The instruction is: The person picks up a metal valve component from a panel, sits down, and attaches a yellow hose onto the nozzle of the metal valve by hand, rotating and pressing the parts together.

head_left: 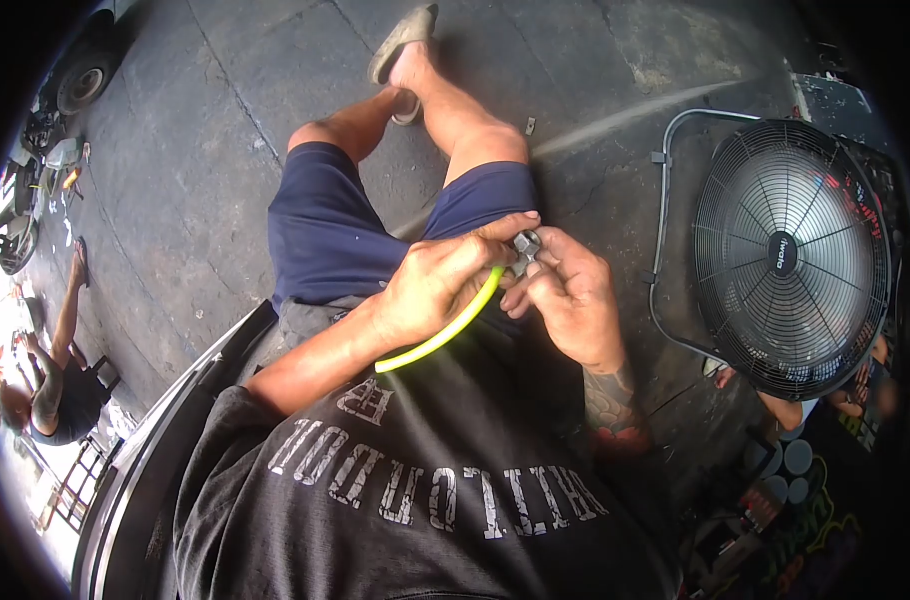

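Above my lap, my two hands meet around a small shiny metal fitting [526, 241] with a hex-shaped part. My left hand [430, 285] is closed, its fingers bent around the upper end of a bright yellow-green tube [445, 335] and its fingertips against the fitting. The tube curves down to a free end in front of my black shirt. My right hand [573, 300] pinches the fitting between thumb and curled fingers. Fingers hide whether the tube is joined to the fitting.
A large black floor fan [783, 255] on a tubular stand is to my right. At the left, another person [60, 390] sits near a motorcycle [37, 185]; a vehicle wheel [83, 85] shows behind. More people and white round containers [795, 460] are at the lower right.
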A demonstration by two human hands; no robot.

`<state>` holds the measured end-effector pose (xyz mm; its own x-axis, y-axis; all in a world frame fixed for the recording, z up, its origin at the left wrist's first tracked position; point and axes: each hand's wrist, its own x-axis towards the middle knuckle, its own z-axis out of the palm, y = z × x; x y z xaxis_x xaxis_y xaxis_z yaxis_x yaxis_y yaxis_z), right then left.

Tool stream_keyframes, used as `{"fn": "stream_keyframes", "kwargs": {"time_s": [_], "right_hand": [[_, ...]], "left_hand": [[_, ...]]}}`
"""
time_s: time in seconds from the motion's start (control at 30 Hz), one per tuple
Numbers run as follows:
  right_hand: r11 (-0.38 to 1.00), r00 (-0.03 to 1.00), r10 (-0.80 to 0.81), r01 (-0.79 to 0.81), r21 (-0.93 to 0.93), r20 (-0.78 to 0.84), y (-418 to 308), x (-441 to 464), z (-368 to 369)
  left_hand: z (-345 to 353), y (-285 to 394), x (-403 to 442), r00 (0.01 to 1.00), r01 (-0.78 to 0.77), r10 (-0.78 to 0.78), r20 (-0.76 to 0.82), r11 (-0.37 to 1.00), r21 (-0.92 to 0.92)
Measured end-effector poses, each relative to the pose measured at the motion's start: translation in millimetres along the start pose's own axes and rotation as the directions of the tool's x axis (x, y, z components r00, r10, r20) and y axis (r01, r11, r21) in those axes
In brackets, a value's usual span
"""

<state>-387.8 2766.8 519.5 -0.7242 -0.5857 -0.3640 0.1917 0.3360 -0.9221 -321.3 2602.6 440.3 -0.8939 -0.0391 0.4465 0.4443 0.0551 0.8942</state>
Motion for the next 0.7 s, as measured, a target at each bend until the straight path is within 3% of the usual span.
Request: {"fn": "stream_keyframes", "kwargs": {"time_s": [0.13, 0.23, 0.43, 0.63, 0.7], "right_hand": [[0.984, 0.994, 0.023, -0.042, 0.173, 0.110, -1, -1, -10], [0.995, 0.982, 0.028, -0.046, 0.091, 0.184, -6, 2, -15], [0.984, 0.971, 0.035, -0.074, 0.159, 0.238, -2, 6, -18], [0.995, 0.993, 0.099, -0.097, -0.034, 0.063, -7, 5, -5], [0.995, 0.999, 0.043, -0.042, -0.087, 0.007, -4, 4, 0]], "left_hand": [[-1, 2, 2, 1.000, 0.003, -0.003, -0.002, 0.999, -0.049], [-1, 3, -1, 0.998, 0.060, -0.060, 0.010, 0.989, -0.132], [-4, 4, -3, 0.998, 0.069, -0.069, 0.007, 0.990, -0.124], [-5, 4, 0, 1.000, -0.021, 0.021, 0.022, 0.999, 0.027], [-3, 3, -1, 0.999, -0.033, 0.032, 0.016, 0.997, 0.072]]}}
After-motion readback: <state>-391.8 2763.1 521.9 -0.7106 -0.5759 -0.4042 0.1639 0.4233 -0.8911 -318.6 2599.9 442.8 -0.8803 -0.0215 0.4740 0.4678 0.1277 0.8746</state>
